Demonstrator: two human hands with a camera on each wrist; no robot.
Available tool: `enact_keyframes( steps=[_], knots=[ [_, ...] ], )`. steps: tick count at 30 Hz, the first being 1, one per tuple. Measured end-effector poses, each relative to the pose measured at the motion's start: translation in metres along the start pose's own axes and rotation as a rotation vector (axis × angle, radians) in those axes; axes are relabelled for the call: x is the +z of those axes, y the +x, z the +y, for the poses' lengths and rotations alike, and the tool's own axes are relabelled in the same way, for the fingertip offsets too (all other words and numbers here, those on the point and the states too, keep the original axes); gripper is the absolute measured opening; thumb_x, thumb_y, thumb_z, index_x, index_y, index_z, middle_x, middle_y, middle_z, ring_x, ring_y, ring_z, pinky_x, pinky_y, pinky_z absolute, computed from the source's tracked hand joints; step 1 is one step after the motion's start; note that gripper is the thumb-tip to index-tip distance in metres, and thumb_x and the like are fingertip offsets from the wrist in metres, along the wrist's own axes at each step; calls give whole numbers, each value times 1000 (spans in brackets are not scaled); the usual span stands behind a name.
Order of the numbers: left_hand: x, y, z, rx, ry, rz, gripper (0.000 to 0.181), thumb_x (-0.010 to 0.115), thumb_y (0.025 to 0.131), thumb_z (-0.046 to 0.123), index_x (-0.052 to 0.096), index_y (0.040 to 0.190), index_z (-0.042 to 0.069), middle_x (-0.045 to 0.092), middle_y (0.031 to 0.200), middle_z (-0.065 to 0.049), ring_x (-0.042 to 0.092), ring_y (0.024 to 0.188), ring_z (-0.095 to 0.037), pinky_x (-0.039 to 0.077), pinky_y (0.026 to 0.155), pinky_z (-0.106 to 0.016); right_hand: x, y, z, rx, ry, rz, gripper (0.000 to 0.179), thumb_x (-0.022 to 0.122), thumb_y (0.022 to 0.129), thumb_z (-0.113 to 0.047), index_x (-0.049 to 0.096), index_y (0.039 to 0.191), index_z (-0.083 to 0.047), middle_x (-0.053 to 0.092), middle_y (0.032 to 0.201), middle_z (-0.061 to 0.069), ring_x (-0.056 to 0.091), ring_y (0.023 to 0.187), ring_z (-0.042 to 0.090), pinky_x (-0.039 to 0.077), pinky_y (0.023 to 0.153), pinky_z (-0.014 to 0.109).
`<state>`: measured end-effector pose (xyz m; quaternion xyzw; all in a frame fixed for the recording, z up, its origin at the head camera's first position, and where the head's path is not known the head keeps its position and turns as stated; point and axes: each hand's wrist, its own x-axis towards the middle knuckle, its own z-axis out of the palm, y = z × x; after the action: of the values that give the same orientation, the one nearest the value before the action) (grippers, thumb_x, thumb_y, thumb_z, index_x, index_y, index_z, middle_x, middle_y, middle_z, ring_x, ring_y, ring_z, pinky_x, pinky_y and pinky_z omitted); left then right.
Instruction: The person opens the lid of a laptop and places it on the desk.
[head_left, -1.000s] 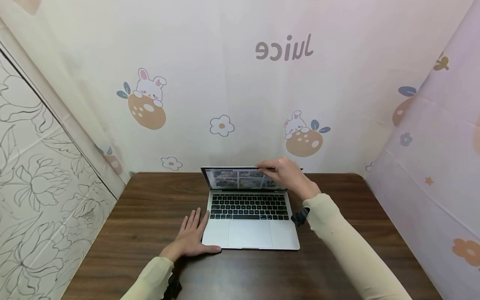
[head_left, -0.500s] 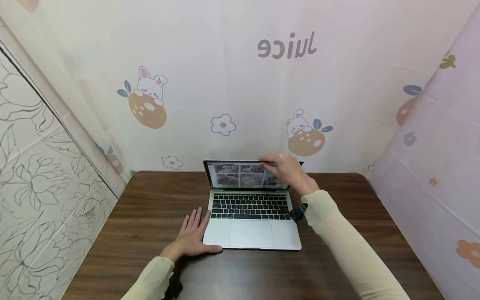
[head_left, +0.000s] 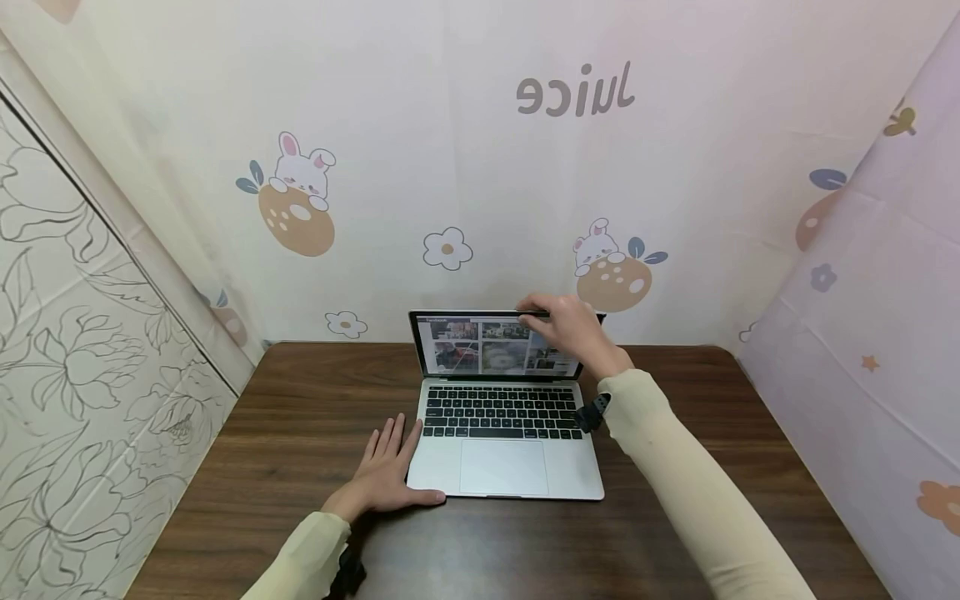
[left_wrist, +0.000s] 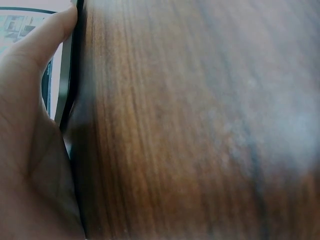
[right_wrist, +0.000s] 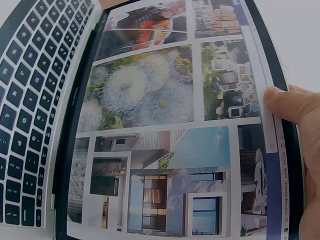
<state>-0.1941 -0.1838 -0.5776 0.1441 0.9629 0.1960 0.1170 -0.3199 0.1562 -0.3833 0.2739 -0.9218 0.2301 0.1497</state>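
Observation:
A silver laptop (head_left: 429, 467) sits open on a brown wooden table (head_left: 300, 433). Its screen (head_left: 453, 354) is lit with a grid of photos, and the lid leans back from the keyboard. My right hand (head_left: 573, 332) pinches the lid's top edge right of its middle, thumb on the screen side, fingers behind. The right wrist view shows that thumb (right_wrist: 285, 104) over the screen's border; the fingers are mostly hidden. With fingers spread, my left hand (head_left: 384, 481) rests at the base's front left corner, its thumb along the front edge.
A printed cloth (head_left: 390, 167) hangs close behind the table, and another cloth (head_left: 847, 333) runs along the right. A white panel with flower line drawings (head_left: 82, 375) stands at the left. Each wrist wears a dark strapped device (head_left: 594, 412).
My right hand has risen with the lid's top edge, tilting the screen further back so more of it shows. My left hand and the laptop's base stay in place.

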Motion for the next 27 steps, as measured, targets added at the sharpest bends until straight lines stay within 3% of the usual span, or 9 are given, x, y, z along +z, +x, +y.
enact_keyframes(
  steps=[4, 11, 16, 22, 27],
  knots=[
    [-1, 0, 1, -1, -7, -1, 137, 58, 65, 98, 5, 167, 25, -5, 174, -13, -6, 161, -33, -3, 127, -56, 0, 3, 2, 18, 16, -5, 19, 72, 99, -24, 75, 116, -16, 78, 112, 6, 76, 91, 25, 60, 74, 45],
    [-3, -1, 1, -9, -1, -22, 136, 61, 66, 95, 6, 168, 24, -5, 174, -14, -6, 161, -34, -4, 127, -57, 4, 11, 6, 54, 9, 2, 16, 69, 101, -26, 75, 115, -20, 78, 113, 5, 70, 68, 20, 46, 54, 35],
    [0, 1, -1, -3, -8, -9, 135, 60, 66, 96, 7, 168, 24, -4, 174, -14, -5, 161, -34, -4, 127, -57, 6, 16, 7, 88, 22, 8, 16, 68, 101, -26, 75, 114, -20, 78, 113, 5, 71, 76, 22, 49, 59, 38],
    [-5, -1, 3, -3, -19, -22, 135, 59, 67, 96, 7, 168, 23, -3, 174, -16, -5, 161, -35, -3, 127, -58, 8, 21, 8, 127, 28, 15, 17, 68, 101, -26, 74, 115, -19, 77, 115, 7, 72, 81, 25, 51, 62, 42],
    [-9, -4, 6, 12, -46, -10, 134, 60, 68, 94, 11, 168, 19, 1, 173, -20, -1, 160, -40, -1, 126, -62, 10, 23, 11, 152, 65, 6, 18, 68, 101, -27, 74, 116, -18, 76, 119, 6, 73, 95, 27, 57, 77, 48]
  ],
)
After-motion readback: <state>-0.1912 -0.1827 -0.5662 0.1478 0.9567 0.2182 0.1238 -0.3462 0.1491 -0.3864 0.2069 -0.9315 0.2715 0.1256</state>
